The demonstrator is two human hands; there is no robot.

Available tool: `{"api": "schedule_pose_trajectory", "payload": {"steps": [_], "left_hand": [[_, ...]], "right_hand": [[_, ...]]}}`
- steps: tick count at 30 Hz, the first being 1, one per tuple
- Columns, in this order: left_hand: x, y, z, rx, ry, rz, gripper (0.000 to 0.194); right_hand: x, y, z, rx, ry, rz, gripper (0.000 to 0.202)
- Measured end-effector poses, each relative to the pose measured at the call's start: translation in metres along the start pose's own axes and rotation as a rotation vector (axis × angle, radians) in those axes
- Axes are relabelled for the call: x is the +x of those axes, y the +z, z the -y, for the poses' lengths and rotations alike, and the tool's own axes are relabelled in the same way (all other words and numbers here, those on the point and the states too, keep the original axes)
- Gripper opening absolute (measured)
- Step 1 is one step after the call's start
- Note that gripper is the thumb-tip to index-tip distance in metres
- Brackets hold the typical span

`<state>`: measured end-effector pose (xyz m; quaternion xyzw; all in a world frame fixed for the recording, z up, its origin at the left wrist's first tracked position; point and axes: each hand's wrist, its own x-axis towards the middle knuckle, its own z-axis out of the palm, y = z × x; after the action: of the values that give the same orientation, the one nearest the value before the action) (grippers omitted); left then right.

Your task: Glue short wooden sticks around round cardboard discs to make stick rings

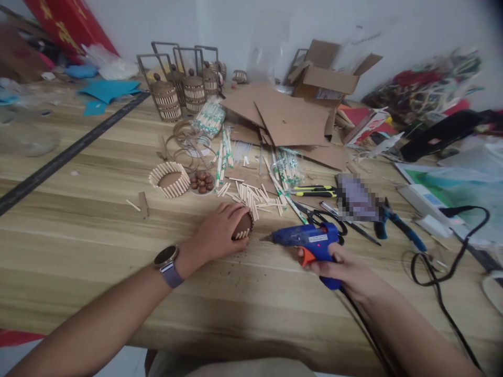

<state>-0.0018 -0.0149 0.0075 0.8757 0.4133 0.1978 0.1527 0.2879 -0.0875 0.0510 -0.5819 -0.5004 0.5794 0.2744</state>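
My left hand (220,230), with a watch on its wrist, is wrapped over a small round brown piece (242,226) edged with short wooden sticks, resting on the table. A blue glue gun (310,240) with an orange trigger is in my right hand (338,267), its nozzle pointing left towards the round piece, a short gap away. Just beyond my left hand lies a loose pile of short sticks (251,196). A ring of upright sticks (170,179) stands to the left, beside a small dish of brown beads (202,182).
Scissors (320,217), a yellow-black cutter (314,191) and blue-handled pliers (401,225) lie right of the sticks. A black cord (440,298) loops at the right. Farther back are stick-covered lanterns (167,99), cardboard sheets (291,118) and an open box (326,81).
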Motion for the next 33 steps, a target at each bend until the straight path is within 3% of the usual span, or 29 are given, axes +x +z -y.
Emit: {"api": "schedule_pose_trajectory", "payload": {"steps": [4,8,18,33], "left_hand": [[0.000,-0.001,-0.001,0.005,-0.011,0.005,0.063],[0.000,-0.001,-0.001,0.005,0.002,0.005,0.064],[0.000,0.001,0.000,0.008,0.004,-0.005,0.065],[0.000,0.000,0.001,-0.001,0.017,-0.007,0.064]], "right_hand": [[0.018,0.018,0.011,0.138,-0.065,0.091,0.033],[0.031,0.026,0.007,-0.017,-0.190,-0.020,0.041],[0.023,0.025,0.005,-0.389,-0.306,-0.083,0.036],[0.025,0.031,0.001,-0.550,-0.374,-0.067,0.031]]}}
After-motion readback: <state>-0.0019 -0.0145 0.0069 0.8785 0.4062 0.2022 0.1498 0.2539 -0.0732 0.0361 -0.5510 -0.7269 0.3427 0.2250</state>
